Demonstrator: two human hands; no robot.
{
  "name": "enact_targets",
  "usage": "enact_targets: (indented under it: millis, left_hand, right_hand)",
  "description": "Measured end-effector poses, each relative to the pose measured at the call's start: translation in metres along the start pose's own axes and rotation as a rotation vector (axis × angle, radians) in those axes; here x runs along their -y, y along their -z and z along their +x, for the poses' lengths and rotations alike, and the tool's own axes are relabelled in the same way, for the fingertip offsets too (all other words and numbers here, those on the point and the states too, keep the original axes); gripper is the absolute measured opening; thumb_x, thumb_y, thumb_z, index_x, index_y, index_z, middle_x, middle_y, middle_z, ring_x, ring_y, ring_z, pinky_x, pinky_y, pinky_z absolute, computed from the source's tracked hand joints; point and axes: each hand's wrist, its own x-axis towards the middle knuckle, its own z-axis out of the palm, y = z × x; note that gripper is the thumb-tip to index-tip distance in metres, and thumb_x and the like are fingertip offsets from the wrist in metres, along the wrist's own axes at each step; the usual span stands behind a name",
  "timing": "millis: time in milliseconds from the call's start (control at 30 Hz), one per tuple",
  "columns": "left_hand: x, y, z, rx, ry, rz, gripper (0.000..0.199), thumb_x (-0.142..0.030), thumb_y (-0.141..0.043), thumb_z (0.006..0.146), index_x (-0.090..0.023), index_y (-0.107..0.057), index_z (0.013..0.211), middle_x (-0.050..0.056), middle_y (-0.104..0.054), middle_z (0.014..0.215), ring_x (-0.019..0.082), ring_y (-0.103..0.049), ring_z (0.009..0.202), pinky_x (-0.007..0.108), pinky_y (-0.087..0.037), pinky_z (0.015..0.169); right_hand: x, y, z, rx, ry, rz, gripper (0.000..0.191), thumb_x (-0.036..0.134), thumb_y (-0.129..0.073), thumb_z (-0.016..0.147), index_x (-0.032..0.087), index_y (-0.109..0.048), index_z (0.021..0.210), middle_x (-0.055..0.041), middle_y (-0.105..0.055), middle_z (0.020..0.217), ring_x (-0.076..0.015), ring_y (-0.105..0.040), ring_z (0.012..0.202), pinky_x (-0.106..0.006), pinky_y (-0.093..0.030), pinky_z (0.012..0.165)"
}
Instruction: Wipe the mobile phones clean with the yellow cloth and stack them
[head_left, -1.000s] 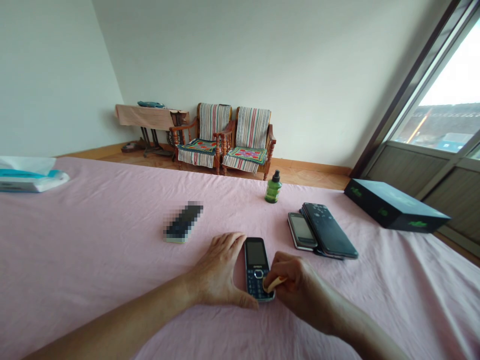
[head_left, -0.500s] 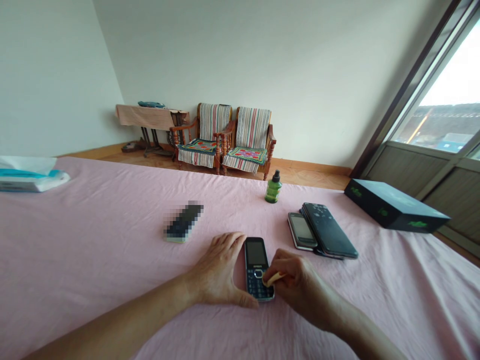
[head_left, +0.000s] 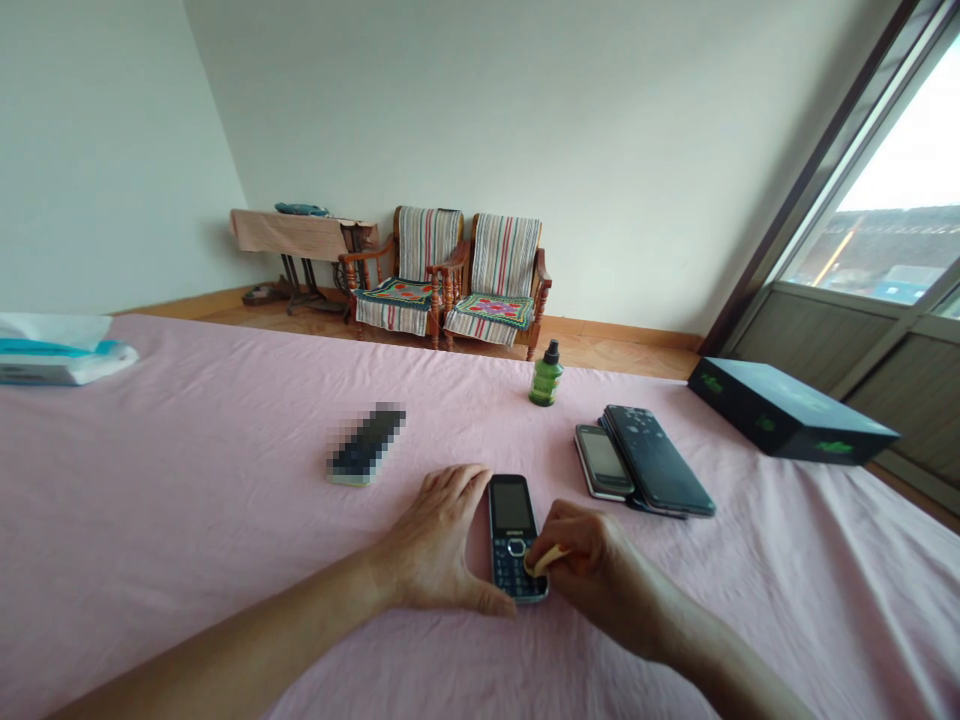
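Observation:
A black keypad phone (head_left: 513, 505) lies face up on the pink cloth, its screen end pointing away from me. My left hand (head_left: 439, 545) steadies it from the left, fingertips at the upper edge and thumb along the lower end. Pinched in my right hand (head_left: 589, 560) is a small pale-yellow tool (head_left: 550, 561), whose tip rests on the right side of the keypad. My fingers cover most of that tool, so its exact kind is unclear.
Right of the hands lie a small touchscreen phone (head_left: 604, 462) and a larger dark phone (head_left: 658, 460). Beyond stand a green bottle (head_left: 546, 378) and a black box (head_left: 787, 410). A pixelated phone-like object (head_left: 367, 445) and a tissue pack (head_left: 71, 360) lie leftward.
Hardly anything differs. The right hand and the pale-yellow tool stay at the keypad, with at most a tiny shift; the left hand and phone keep their places.

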Motion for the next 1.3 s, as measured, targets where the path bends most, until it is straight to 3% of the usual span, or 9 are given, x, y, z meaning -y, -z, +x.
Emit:
enact_targets:
  millis: [367, 667, 1000, 1200, 1300]
  left_hand:
    - [-0.004, 0.003, 0.000, 0.033, 0.027, 0.009, 0.112, -0.072, -0.071, 0.048, -0.015, -0.034, 0.137, 0.019, -0.036, 0.142, 0.040, -0.032, 0.130, 0.054, -0.025, 0.108]
    - [-0.002, 0.002, 0.000, 0.017, 0.014, 0.018, 0.110, -0.073, -0.070, 0.049, -0.018, -0.035, 0.137, 0.017, -0.036, 0.143, 0.039, -0.032, 0.130, 0.054, -0.026, 0.108]
    - [-0.005, 0.004, 0.001, 0.034, 0.024, 0.017, 0.111, -0.072, -0.070, 0.049, -0.015, -0.034, 0.137, 0.019, -0.036, 0.142, 0.039, -0.033, 0.130, 0.054, -0.026, 0.108]
    - [-0.003, 0.003, 0.001, 0.039, 0.022, 0.025, 0.112, -0.072, -0.070, 0.050, -0.013, -0.033, 0.138, 0.019, -0.036, 0.142, 0.038, -0.031, 0.131, 0.053, -0.025, 0.109]
    - [-0.004, 0.004, 0.001, 0.047, 0.025, 0.030, 0.113, -0.072, -0.070, 0.050, -0.012, -0.033, 0.138, 0.019, -0.035, 0.142, 0.038, -0.032, 0.131, 0.053, -0.025, 0.109]
  right_hand:
    - [0.009, 0.005, -0.004, 0.097, 0.040, 0.007, 0.037, -0.005, -0.044, 0.064, 0.019, -0.071, 0.070, 0.0015, -0.058, 0.073, -0.0082, -0.055, 0.066, -0.017, -0.036, 0.056]
    - [-0.004, -0.003, 0.000, -0.033, 0.005, -0.029, 0.036, -0.004, -0.046, 0.066, 0.019, -0.072, 0.072, 0.0005, -0.057, 0.073, -0.0082, -0.054, 0.064, -0.018, -0.037, 0.056]
    - [0.009, 0.003, -0.005, 0.100, 0.054, -0.010, 0.034, -0.005, -0.045, 0.064, 0.019, -0.069, 0.070, 0.0015, -0.057, 0.074, -0.0074, -0.054, 0.065, -0.017, -0.035, 0.055]
    - [-0.004, -0.004, 0.000, -0.033, 0.012, -0.017, 0.035, -0.006, -0.044, 0.064, 0.018, -0.069, 0.071, 0.0003, -0.058, 0.074, -0.0083, -0.055, 0.067, -0.017, -0.037, 0.058]
    - [-0.004, -0.004, 0.000, -0.036, 0.016, -0.016, 0.036, -0.006, -0.045, 0.064, 0.018, -0.070, 0.071, 0.0005, -0.057, 0.073, -0.0079, -0.055, 0.066, -0.017, -0.037, 0.056]
